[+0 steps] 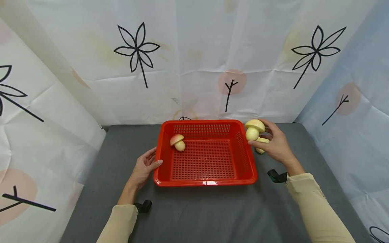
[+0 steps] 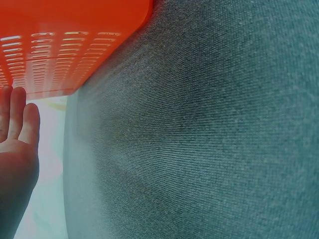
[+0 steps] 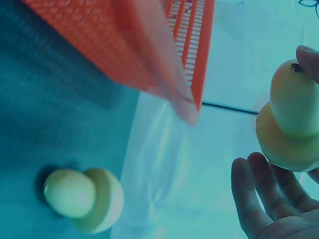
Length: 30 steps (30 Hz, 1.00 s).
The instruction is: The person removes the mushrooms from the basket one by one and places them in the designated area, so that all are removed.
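Note:
A red plastic basket (image 1: pixel 203 182) with slotted walls stands mid-table. My left hand (image 1: pixel 142 169) holds its left rim, thumb over the edge and fingers along the outer wall; in the left wrist view, fingers (image 2: pixel 30 122) reach up to that wall. A toy mushroom (image 1: pixel 178 142) with a reddish cap lies inside the basket at the left. Beside the right rim, my right hand (image 1: pixel 279 144) grips a pale yellow toy mushroom (image 1: pixel 254 129) between thumb and fingers, raised off the table. Below it, another yellow mushroom (image 3: pixel 82 199) lies on the cloth, partly covered by the hand in the head view.
Grey cloth covers the table (image 1: pixel 194 216). A white printed curtain (image 1: pixel 194 60) hangs behind it and along both sides. The basket's far rim is close to the back curtain.

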Tool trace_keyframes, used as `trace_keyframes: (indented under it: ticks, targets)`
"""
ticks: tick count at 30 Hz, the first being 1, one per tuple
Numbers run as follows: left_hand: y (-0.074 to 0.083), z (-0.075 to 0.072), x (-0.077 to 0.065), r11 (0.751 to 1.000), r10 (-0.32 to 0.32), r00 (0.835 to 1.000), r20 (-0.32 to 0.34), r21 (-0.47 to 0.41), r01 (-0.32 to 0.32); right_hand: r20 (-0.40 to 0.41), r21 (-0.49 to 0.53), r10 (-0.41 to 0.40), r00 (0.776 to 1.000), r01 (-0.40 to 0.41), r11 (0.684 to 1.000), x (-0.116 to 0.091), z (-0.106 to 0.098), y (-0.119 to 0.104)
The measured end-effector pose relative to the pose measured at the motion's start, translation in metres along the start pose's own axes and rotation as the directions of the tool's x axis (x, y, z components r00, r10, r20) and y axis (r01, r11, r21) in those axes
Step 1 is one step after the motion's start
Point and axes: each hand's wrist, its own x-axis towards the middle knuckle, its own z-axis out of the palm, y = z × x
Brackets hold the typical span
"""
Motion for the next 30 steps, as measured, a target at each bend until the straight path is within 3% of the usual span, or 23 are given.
trace_keyframes:
  ticks: [8,19,30]
  targets:
    - [-0.002,-0.001,0.001,1.000,0.009,1.000,0.008,-0.013,-0.008,-0.041,-0.090,0.016,0.999,-0.020,0.996,-0.008,-0.018,0.016]
    - [-0.002,0.000,0.001,1.000,0.018,1.000,0.013,-0.017,-0.018,-0.048,-0.168,0.111,0.993,-0.118,0.979,-0.012,-0.037,0.052]
    - [-0.002,0.000,0.001,0.999,0.030,0.999,0.015,-0.016,-0.029,-0.033,-0.219,0.240,0.970,-0.241,0.945,-0.016,-0.049,0.087]
